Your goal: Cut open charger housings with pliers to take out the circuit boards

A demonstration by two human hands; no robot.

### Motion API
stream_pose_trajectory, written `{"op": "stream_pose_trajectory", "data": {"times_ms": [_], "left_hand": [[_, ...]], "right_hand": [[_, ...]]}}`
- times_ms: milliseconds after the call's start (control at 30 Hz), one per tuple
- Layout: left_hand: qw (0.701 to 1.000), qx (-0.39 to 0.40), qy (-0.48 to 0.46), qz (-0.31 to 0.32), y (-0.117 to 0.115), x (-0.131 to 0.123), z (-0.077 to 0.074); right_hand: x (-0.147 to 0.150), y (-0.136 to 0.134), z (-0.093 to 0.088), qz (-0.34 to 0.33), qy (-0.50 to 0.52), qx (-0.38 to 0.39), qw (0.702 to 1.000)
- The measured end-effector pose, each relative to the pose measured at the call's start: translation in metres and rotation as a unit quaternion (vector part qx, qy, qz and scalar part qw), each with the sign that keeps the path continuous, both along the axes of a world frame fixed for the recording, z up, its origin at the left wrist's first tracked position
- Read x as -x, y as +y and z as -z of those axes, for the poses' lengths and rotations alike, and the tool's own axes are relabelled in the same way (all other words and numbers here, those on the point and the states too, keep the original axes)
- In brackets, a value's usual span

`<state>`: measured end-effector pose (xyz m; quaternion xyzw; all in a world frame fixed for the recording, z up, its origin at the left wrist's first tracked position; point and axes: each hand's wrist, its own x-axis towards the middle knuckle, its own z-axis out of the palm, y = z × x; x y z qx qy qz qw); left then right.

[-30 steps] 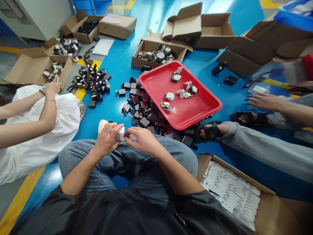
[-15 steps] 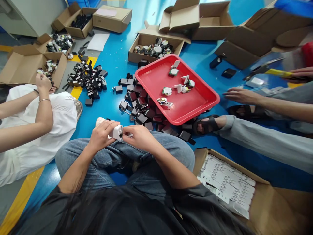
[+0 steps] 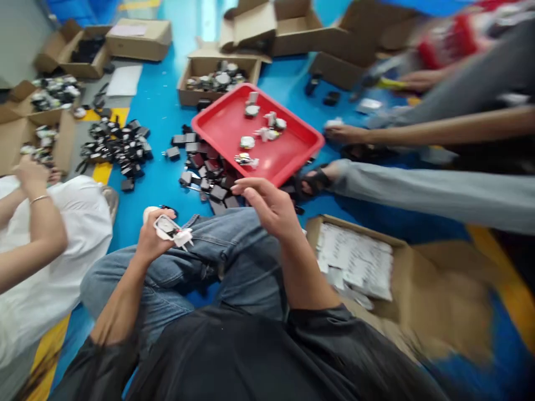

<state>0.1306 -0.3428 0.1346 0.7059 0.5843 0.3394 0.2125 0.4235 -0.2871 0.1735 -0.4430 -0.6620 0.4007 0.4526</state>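
My left hand (image 3: 154, 238) is closed around a white plug charger (image 3: 168, 227) above my left thigh. Its casing is open at one end, and a cap with two pins (image 3: 184, 238) sits tilted at that end. Inside, parts show only blurrily. My right hand (image 3: 271, 209) is raised over my other knee with its fingers apart, and I see nothing in it. Just beyond it is a red tray (image 3: 292, 156) with several small white circuit assemblies (image 3: 247, 142) in it. Black adapter casings (image 3: 217, 192) lie heaped at the tray's near left side.
A carton of white chargers (image 3: 355, 259) stands to my right. Ahead is a carton of circuit parts (image 3: 184, 92); a pile of black casings (image 3: 119, 145) lies left of it. One co-worker's hand (image 3: 31, 175) is at the left; another's hand (image 3: 346, 133) is beyond the tray.
My right hand has let go of the white charger and moved right, opening. The charger stays in my left hand, its open end now showing. The view has swung right.
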Motion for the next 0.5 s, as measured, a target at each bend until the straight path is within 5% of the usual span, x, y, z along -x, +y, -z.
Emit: {"op": "stream_pose_trajectory", "data": {"times_ms": [100,167,233,333,500], "left_hand": [[0.995,0.068,0.047,-0.051,0.001,-0.005,-0.006],[0.989,0.107,0.067,-0.075,0.004,-0.01,-0.012],[0.986,0.123,0.081,-0.082,0.008,-0.018,-0.018],[0.986,0.09,0.11,-0.086,0.01,-0.028,-0.03],[0.992,-0.026,0.107,-0.067,0.007,-0.022,-0.052]], "right_hand": [[-0.081,-0.04,0.049,0.237,-0.034,-0.003,0.971],[-0.127,-0.089,0.09,0.303,-0.112,0.068,0.944],[-0.153,-0.143,0.127,0.278,-0.192,0.159,0.928],[-0.154,-0.211,0.162,0.233,-0.219,0.203,0.925],[-0.119,-0.25,0.178,0.159,-0.278,0.216,0.923]]}}
